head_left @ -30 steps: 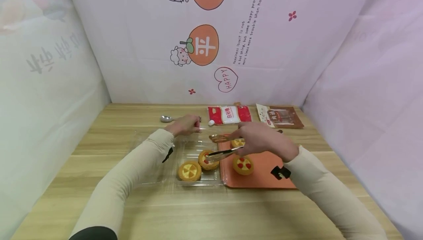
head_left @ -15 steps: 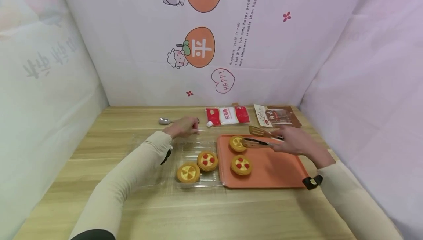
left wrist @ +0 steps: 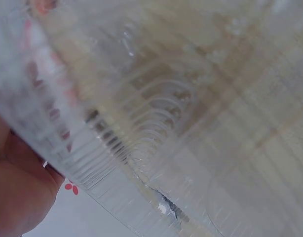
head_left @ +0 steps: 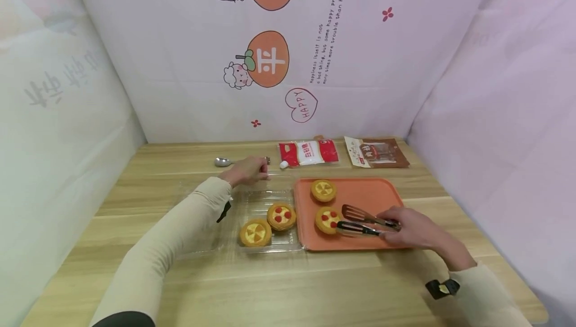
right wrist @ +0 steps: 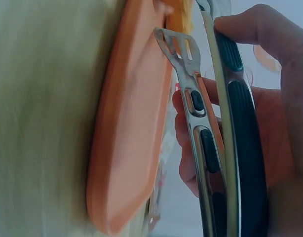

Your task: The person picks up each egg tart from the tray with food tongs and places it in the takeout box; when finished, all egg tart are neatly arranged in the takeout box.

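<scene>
My right hand (head_left: pixel 411 228) holds metal food tongs (head_left: pixel 360 219) with dark grips, low over the orange tray (head_left: pixel 360 187). The tongs' arms are spread, and one tip overlaps the edge of the strawberry-topped tart (head_left: pixel 327 220) in the head view. Behind it on the tray sits a tart with yellow wedges (head_left: pixel 323 190). My left hand (head_left: pixel 249 170) grips the edge of the raised lid (left wrist: pixel 156 113) of a clear plastic box (head_left: pixel 270 196). Inside the box are another strawberry-topped tart (head_left: pixel 281 216) and another yellow-wedge tart (head_left: pixel 255 232), side by side.
Along the back of the wooden table (head_left: pixel 288 287) lie a metal spoon (head_left: pixel 222 161), a red and white sugar pouch (head_left: pixel 308 153) and a brown food packet (head_left: pixel 378 152). White cloth walls (head_left: pixel 193 77) enclose the table at the back and both sides.
My right hand has taken the tongs from above the strawberry-topped tart in the box, rightward over the tray, then down towards the front tart there. The left hand keeps its place at the lid.
</scene>
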A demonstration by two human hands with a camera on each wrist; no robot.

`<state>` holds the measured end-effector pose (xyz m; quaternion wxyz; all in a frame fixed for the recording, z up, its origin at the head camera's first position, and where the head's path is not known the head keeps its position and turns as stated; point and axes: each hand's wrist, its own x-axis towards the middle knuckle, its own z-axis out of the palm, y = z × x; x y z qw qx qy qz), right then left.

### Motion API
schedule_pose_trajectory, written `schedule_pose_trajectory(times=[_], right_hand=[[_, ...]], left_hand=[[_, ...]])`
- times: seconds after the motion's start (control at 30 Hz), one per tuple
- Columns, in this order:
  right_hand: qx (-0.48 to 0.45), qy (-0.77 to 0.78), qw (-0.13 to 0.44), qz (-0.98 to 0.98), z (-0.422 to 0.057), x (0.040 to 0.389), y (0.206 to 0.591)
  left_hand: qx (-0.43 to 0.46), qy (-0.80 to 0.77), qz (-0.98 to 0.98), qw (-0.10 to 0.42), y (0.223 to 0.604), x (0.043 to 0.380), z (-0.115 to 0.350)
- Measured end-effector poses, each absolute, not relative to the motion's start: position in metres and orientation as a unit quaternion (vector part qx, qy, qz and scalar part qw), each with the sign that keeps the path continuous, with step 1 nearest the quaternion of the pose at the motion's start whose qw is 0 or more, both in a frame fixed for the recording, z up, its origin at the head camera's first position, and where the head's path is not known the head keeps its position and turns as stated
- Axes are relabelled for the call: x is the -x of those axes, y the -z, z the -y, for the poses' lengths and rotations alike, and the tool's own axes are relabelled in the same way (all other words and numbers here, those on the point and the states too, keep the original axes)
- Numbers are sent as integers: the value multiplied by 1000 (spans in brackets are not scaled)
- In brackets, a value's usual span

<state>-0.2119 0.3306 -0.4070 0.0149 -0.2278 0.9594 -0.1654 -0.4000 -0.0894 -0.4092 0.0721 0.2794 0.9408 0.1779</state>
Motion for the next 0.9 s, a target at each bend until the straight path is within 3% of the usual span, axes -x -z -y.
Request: schedule_pose_trajectory(times=[0.37, 0.9], right_hand=[[251, 99, -31, -962, -294, 209, 409], [238, 81, -56, -966, -287, 215, 399]], left_hand=[[-276, -188, -940, 77, 411, 401, 92], [-310, -183, -927, 101, 393, 400, 110]])
